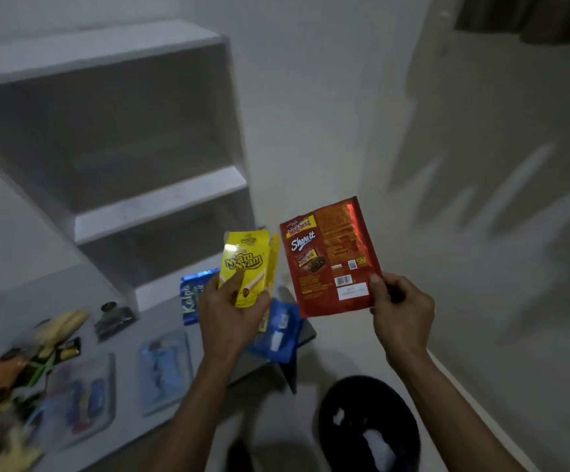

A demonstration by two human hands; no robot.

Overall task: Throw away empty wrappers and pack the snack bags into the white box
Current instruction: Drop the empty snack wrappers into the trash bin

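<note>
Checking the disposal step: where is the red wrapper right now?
In the head view the red wrapper is held up right of centre, pinched by the right hand, above the black bin.

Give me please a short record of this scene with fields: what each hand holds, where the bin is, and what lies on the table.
left hand: holds yellow Nyam Nyam pack together with blue wrappers
right hand: pinches red Beng-Beng wrapper at its lower right corner
black bin: on the floor, below the right hand, white scraps inside
table: blurred snack packs lie at the left
white box: cannot tell
</note>
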